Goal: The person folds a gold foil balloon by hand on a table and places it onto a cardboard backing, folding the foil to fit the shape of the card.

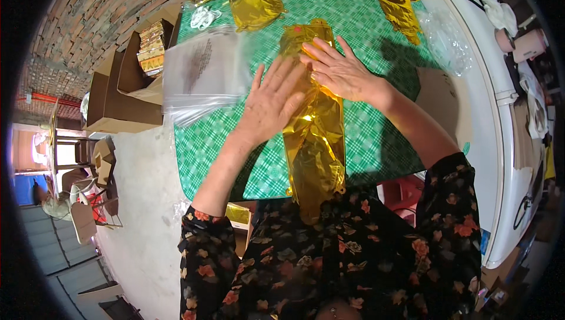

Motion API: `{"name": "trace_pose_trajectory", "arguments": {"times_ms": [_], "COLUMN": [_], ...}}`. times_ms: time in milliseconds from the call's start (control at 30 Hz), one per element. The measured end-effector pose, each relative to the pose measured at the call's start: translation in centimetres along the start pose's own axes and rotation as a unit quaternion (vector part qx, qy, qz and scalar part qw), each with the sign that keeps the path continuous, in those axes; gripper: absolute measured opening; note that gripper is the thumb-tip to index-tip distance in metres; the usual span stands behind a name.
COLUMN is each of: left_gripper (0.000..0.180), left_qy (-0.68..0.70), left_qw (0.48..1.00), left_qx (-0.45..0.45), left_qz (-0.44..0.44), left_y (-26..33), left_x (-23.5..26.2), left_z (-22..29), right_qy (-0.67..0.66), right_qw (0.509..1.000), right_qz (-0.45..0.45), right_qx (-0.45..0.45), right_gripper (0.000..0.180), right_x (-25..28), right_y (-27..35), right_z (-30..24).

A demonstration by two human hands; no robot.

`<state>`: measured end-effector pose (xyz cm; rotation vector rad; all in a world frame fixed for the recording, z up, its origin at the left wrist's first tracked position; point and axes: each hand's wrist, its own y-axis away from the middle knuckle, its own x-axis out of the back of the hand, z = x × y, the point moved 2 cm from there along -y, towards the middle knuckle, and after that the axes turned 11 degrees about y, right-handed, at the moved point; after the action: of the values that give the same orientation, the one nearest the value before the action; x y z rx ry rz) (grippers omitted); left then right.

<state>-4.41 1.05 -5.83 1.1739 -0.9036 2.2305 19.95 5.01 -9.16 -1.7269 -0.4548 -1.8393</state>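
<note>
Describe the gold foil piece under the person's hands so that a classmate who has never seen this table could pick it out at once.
Find the green checked tablecloth. Down its middle runs a long gold foil strip, hanging over the near edge. Unlike the other foil pieces heaped at the far edge, it lies alone, pressed flat by the left hand and right hand.

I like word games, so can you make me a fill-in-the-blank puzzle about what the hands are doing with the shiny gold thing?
1. Both hands, the left hand and the right hand, press flat on a long foil balloon whose colour is ____.
2. The tablecloth under it is checked white and ____.
3. Left of the hands lies a stack of clear plastic ____.
4. The open boxes at the table's left edge are made of ____.

Missing words: gold; green; bags; cardboard
</note>
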Motion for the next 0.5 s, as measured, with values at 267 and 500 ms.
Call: {"name": "trace_pose_trajectory", "arguments": {"times_ms": [267, 500], "left_gripper": [0.074, 0.086], "left_qy": [0.343, 0.447], "left_qw": [0.935, 0.887], "left_qx": [0.088, 0.103], "left_qz": [-0.009, 0.045], "left_y": [-7.2, -8.0], "left_x": [-0.5, -3.9], "left_z": [-0.5, -3.1], "right_qy": [-0.021, -0.016], "right_qw": [0.996, 0.999], "right_qz": [-0.081, -0.028], "right_qx": [-0.013, -0.019], "right_gripper": [0.054, 0.063], "right_x": [1.7, 0.4], "right_y": [-0.3, -0.2], "right_z": [-0.5, -0.2]}}
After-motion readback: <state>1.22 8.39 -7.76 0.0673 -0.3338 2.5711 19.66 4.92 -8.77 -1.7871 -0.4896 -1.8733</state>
